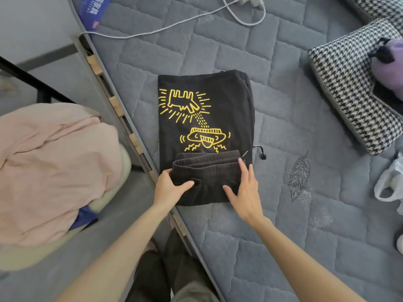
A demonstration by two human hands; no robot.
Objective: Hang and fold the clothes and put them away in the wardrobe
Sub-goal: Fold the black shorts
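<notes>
Both hands (169, 189) (245, 189) on black garment (205, 118)

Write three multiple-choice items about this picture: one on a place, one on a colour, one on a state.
1. Where does the black garment lie?
A. on the grey mattress
B. on a hanger
C. inside a wardrobe

2. What colour is the print on it?
A. white
B. yellow
C. red

3. How is its near end?
A. spread out flat
B. rolled into a ball
C. folded up over the garment

Answers:
1 A: quilted mattress shows on all sides of the garment.
2 B: the drawn lines are yellow.
3 C: the left hand grips the folded edge, and the right hand lies flat on it.
</notes>
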